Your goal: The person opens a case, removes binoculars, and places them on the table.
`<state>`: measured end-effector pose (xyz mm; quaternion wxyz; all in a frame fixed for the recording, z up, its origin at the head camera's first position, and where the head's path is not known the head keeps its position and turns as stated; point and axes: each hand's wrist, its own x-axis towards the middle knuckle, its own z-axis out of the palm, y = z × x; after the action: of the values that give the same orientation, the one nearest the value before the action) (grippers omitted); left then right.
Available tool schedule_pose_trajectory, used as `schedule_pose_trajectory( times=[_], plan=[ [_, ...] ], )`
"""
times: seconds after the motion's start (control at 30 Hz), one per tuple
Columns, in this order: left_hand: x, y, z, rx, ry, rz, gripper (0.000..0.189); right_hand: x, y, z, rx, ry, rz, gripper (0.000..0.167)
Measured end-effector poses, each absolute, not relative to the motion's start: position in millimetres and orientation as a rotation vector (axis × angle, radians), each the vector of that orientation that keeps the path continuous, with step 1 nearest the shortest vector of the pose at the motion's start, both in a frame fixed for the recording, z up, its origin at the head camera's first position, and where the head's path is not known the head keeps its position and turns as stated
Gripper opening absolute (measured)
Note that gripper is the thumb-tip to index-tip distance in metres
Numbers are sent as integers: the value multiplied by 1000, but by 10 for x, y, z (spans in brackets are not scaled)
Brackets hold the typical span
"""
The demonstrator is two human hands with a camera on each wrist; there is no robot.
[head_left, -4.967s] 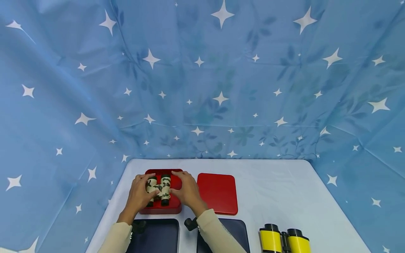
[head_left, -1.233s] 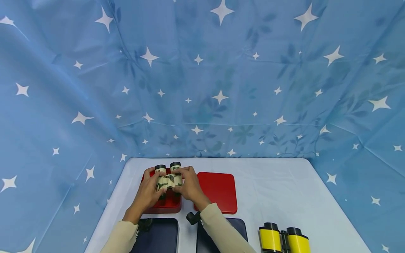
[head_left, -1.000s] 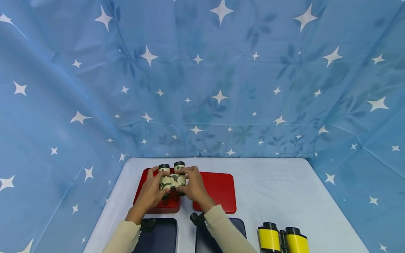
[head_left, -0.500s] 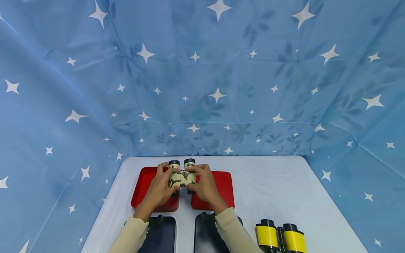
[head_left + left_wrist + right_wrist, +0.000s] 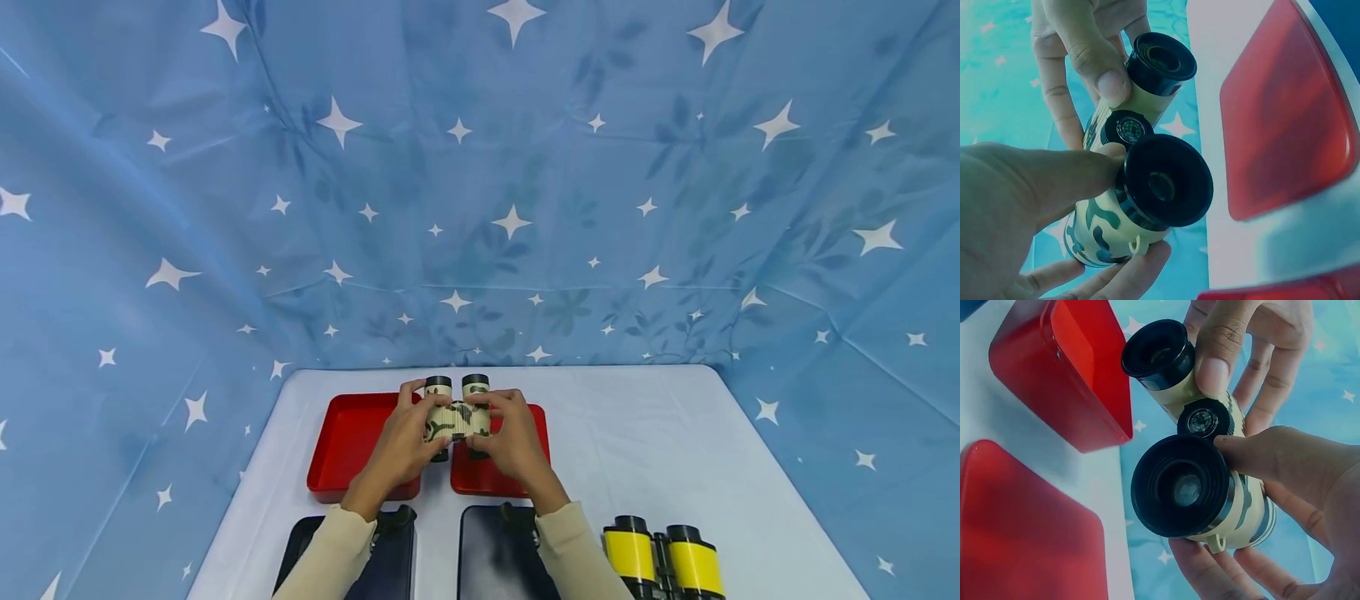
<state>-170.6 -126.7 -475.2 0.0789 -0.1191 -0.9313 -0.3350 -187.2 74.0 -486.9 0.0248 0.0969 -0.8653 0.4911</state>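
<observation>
Camouflage binoculars [image 5: 457,422] are held up between both hands, above the table and over the gap by the red lid. My left hand [image 5: 405,433] grips the left barrel, thumb on the near side and fingers round the far side. On the other barrel, my right hand [image 5: 517,433] has the same kind of grip. Both wrist views show black eyecups [image 5: 1175,181] and a small compass dial [image 5: 1202,422] on the bridge between them. The red box [image 5: 318,467] stands open to the left; its flat red lid [image 5: 487,477] lies beneath and right of the binoculars.
Two dark navy trays [image 5: 390,567] lie side by side at the near edge, partly behind the forearms. Yellow and black binoculars [image 5: 630,554] stand at the near right on the white table [image 5: 637,442]. A blue star-patterned cloth [image 5: 480,167] hangs behind the table.
Five seconds ago the camouflage binoculars lay in the red box with both hands around them. Both hands have lifted them out and carried them right, above the lid's left side.
</observation>
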Motion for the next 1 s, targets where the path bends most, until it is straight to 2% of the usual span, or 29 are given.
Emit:
schedule_pose_trajectory(
  times=[1.0],
  plan=[
    [-1786, -625, -4837, -505, -2821, -1042, 56, -1736, 1415, -5012, 173, -2639, 1476, 61]
  ],
)
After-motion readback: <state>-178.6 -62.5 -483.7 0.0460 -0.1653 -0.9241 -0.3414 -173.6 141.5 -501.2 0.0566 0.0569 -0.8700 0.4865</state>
